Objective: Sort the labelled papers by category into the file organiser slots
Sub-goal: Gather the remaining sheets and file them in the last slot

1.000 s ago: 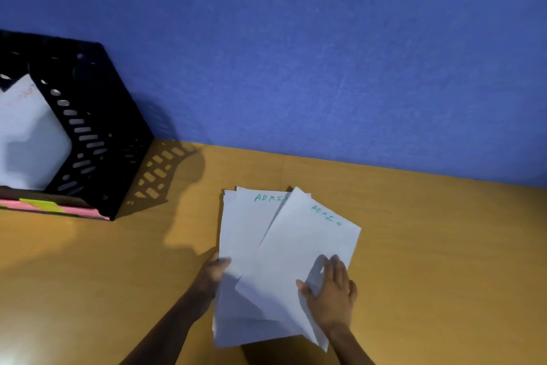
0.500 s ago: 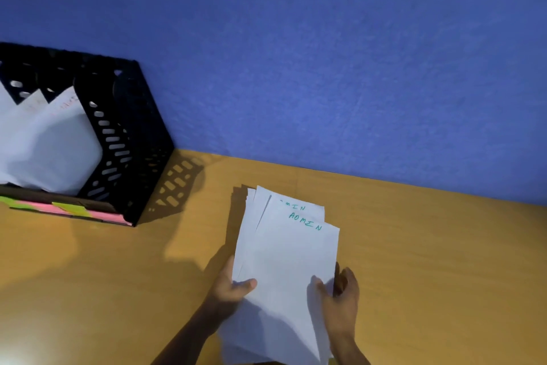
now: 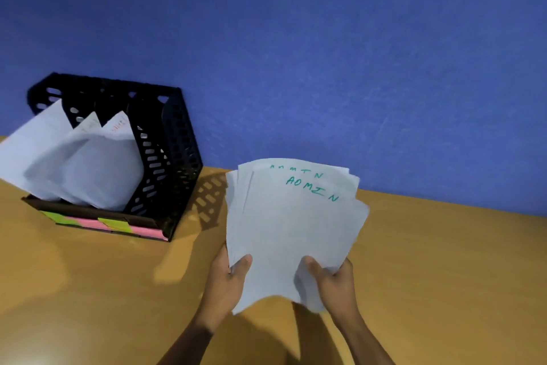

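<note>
While both hands grip them, papers (image 3: pixel 291 225) clear the organiser (image 3: pixel 177 139).

Fingers of both hands (image 3: pixel 284 278) hidden behind the papers (image 3: pixel 293 231); organiser's (image 3: pixel 174 139) filed-sheet lettering illegible.

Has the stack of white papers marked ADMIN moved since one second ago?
Yes. The stack of white papers marked ADMIN lay flat on the wooden desk; now both hands hold it raised off the desk, its top edge reaching the blue wall.

Office desk setting, wooden desktop (image 3: pixel 88 290), black perforated file organiser (image 3: pixel 174 139) holding sheets, handwritten ADMIN papers (image 3: pixel 296 225), plain blue wall (image 3: pixel 296 39)
</note>
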